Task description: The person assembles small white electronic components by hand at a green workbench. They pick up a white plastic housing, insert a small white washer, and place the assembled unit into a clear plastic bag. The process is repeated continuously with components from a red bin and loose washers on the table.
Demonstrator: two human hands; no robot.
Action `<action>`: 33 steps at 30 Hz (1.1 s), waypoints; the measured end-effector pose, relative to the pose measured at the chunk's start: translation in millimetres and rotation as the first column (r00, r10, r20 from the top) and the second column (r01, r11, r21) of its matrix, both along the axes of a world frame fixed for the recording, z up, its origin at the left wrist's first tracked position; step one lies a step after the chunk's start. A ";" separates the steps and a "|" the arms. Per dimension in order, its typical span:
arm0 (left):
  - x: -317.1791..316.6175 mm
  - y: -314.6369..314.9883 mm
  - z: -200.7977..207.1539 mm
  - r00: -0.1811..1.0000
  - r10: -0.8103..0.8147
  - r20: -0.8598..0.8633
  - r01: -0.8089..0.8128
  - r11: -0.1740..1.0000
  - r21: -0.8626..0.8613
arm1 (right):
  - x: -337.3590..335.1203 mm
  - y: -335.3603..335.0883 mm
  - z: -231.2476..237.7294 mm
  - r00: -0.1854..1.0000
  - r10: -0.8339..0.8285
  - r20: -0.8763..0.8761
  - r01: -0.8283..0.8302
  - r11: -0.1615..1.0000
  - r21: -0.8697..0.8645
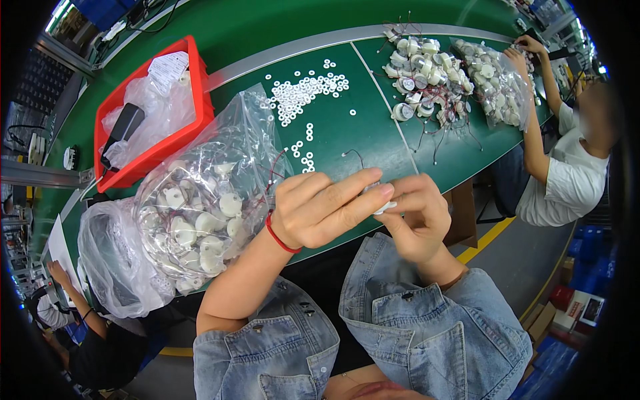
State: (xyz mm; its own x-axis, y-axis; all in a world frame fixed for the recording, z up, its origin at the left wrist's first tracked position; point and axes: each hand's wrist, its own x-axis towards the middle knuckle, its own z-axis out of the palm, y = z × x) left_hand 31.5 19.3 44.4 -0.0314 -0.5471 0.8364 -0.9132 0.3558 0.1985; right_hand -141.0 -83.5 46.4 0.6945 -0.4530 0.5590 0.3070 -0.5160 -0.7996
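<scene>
Both hands meet in front of my chest over the near edge of the green table. Between their fingertips is a small white wired part [385, 208], mostly hidden by the fingers, with a thin dark wire curling up behind. My left hand [317, 208], with a red cord at the wrist, is closed on it from the left. From the right, my right hand [421, 217] pinches the same part. Beyond the hands, small white rings [297, 99] lie scattered on the table. To the left is a clear plastic bag [193, 220] full of white round parts with wires.
A red bin [207, 83] at the left holds plastic bags and a black adapter [125, 127]. Loose wired parts [430, 80] are heaped at the far right, beside another filled bag [493, 87]. A co-worker [560, 153] sits at the right; another [100, 347] is lower left.
</scene>
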 end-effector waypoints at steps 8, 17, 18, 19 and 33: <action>-2.4 -7.0 -8.2 1.000 -0.007 0.010 0.006 0.994 0.113 | 5.2 -6.8 -2.6 0.957 0.283 -0.058 -0.233 0.873 0.429; -12.1 -9.8 -12.7 0.985 -0.027 -0.168 0.065 0.973 0.223 | 2.3 0.2 -12.4 0.977 0.188 -0.104 -0.095 0.810 0.579; -12.9 -9.3 -12.2 0.988 -0.008 -0.153 0.045 0.970 0.240 | 3.8 1.3 -12.0 0.979 0.173 -0.111 -0.074 0.800 0.595; -13.2 -8.5 -12.2 0.990 0.009 -0.143 0.028 0.966 0.256 | 3.9 1.9 -13.7 0.977 0.171 -0.129 -0.060 0.795 0.604; -10.1 -11.8 -11.3 0.943 0.132 -0.305 -0.023 0.942 0.335 | 21.1 -23.1 -7.6 0.934 0.344 -0.101 -0.194 0.722 0.664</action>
State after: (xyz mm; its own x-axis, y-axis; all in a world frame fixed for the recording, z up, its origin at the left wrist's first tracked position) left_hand 21.4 7.5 33.1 0.2603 -0.7781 0.5717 -0.8038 0.1533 0.5747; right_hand -119.9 -106.6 38.8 0.9046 -0.4241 0.0440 0.1466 0.2125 -0.9661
